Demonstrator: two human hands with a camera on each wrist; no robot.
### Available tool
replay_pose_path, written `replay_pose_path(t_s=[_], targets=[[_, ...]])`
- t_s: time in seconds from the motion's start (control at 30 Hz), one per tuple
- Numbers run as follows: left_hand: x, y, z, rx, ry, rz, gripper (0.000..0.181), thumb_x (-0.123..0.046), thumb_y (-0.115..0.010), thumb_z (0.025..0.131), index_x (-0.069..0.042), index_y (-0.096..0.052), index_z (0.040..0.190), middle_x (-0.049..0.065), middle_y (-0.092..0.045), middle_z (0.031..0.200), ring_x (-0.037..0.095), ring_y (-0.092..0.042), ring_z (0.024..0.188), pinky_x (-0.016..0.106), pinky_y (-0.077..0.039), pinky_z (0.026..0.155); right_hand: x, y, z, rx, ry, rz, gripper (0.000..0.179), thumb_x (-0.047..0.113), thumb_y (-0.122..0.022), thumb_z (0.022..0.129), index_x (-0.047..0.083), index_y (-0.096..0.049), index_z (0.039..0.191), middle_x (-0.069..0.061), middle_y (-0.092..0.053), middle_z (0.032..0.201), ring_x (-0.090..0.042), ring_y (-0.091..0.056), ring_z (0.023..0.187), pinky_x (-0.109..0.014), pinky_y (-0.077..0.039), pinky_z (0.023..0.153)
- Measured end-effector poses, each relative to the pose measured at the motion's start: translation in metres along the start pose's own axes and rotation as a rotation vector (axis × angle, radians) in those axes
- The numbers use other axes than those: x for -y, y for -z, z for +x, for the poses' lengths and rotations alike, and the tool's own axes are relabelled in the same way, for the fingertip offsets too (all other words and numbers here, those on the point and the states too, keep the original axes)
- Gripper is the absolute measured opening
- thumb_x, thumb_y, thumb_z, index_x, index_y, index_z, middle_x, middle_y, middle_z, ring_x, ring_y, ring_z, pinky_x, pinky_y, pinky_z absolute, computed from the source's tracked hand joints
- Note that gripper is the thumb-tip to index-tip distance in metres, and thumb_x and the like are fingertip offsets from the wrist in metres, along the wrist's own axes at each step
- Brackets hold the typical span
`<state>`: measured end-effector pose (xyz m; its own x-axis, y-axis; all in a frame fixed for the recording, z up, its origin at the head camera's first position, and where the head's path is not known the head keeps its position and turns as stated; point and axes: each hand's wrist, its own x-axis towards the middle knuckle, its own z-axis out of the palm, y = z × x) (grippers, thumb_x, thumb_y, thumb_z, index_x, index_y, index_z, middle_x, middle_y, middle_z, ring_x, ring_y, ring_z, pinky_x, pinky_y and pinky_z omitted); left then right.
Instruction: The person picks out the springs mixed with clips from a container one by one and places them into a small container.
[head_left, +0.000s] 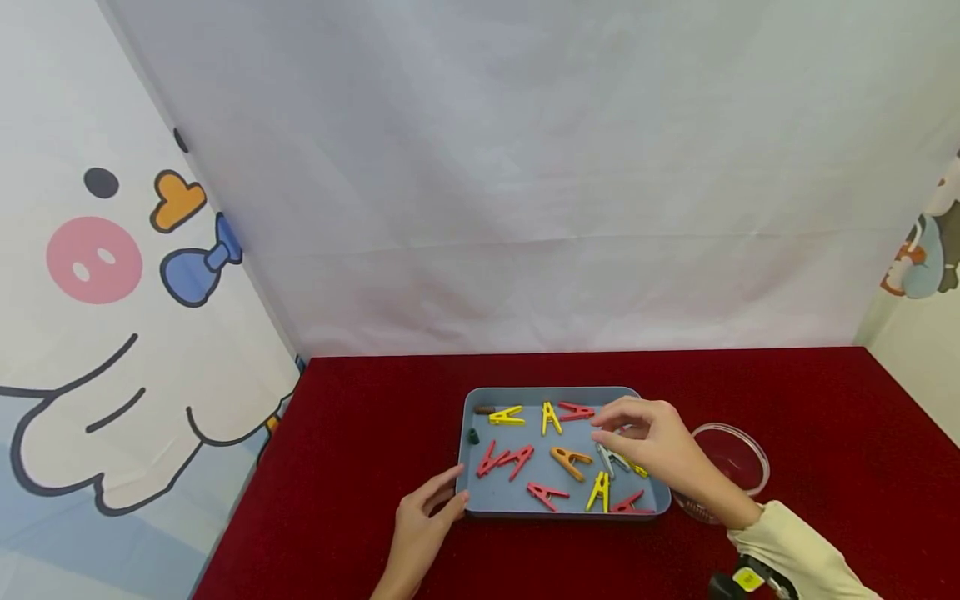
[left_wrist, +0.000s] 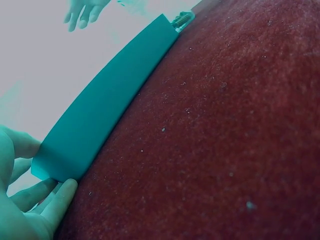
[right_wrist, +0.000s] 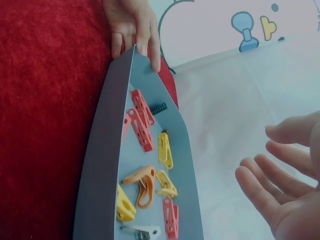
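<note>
My left hand rests its fingers and thumb against the left end of a shallow grey-blue tray, also visible in the left wrist view. Above the tray's right part hovers my right hand, fingers apart and nothing between them. Beneath it lie a white clothespin and a partly hidden yellow clothespin. Several red, yellow and orange clothespins are spread over the tray, among them an orange clothespin near the middle. A dark coil spring and a small brown piece lie at the left end.
Right of the tray stands a clear round container, partly behind my right forearm. A dark red cloth covers the table. A pale curtain hangs behind it, with a cartoon-printed panel on the left.
</note>
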<state>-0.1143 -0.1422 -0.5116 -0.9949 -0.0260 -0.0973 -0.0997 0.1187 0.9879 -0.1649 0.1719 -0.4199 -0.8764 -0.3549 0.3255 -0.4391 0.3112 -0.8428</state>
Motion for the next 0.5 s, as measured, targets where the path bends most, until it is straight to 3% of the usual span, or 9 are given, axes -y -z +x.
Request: replay_pose_path(t_s=[0.37, 0.5], targets=[[0.001, 0.001, 0.001, 0.000, 0.016, -0.005, 0.043, -0.022, -0.068, 0.089, -0.014, -0.059, 0.131, 0.013, -0.048, 0.138, 0.023, -0.057, 0.111, 0.031, -0.052, 0.080, -0.002, -0.015, 0.011, 0.033, -0.041, 0.021, 0.010, 0.015, -0.072, 0.085, 0.013, -0.072, 0.095, -0.005, -0.067, 0.096, -0.014, -0.064, 0.083, -0.029, -0.054, 0.071], [0.000, 0.001, 0.001, 0.003, 0.012, -0.001, 0.043, -0.021, -0.068, 0.089, -0.013, -0.059, 0.131, 0.014, -0.049, 0.137, 0.022, -0.059, 0.108, 0.031, -0.053, 0.079, -0.003, -0.020, 0.015, 0.048, -0.058, 0.040, 0.013, 0.015, -0.072, 0.085, 0.008, -0.072, 0.096, -0.007, -0.068, 0.097, -0.017, -0.064, 0.083, -0.029, -0.054, 0.070]])
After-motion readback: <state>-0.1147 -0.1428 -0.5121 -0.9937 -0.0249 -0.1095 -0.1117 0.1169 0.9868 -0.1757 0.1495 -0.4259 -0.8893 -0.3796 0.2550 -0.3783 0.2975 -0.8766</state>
